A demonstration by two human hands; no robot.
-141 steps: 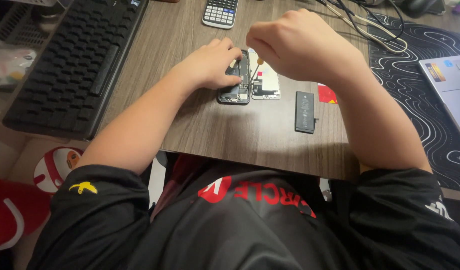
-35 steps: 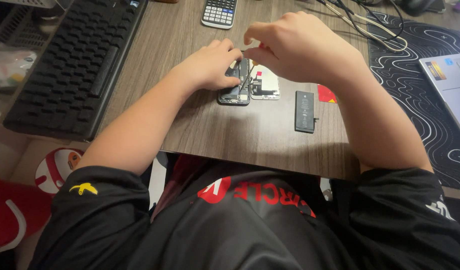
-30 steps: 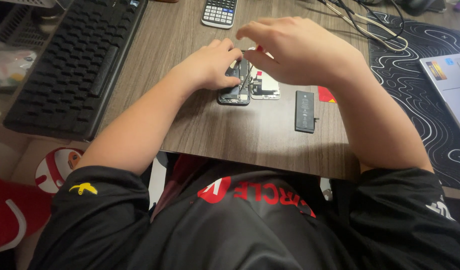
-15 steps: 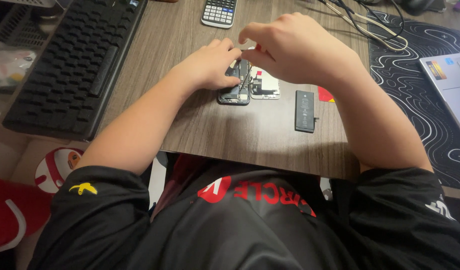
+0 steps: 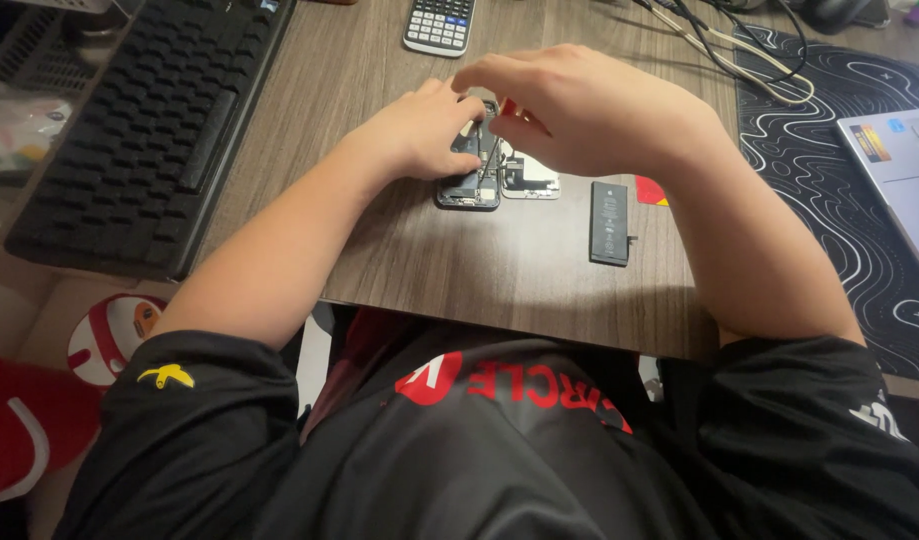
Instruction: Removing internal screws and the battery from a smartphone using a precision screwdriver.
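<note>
Phone point(image 5: 468, 186) lies lengthwise away from person, both hands point(image 5: 579, 110) on it

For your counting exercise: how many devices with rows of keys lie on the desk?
3: a black keyboard at the left, a calculator at the top, and a laptop at the right edge, partly cut off.
</note>
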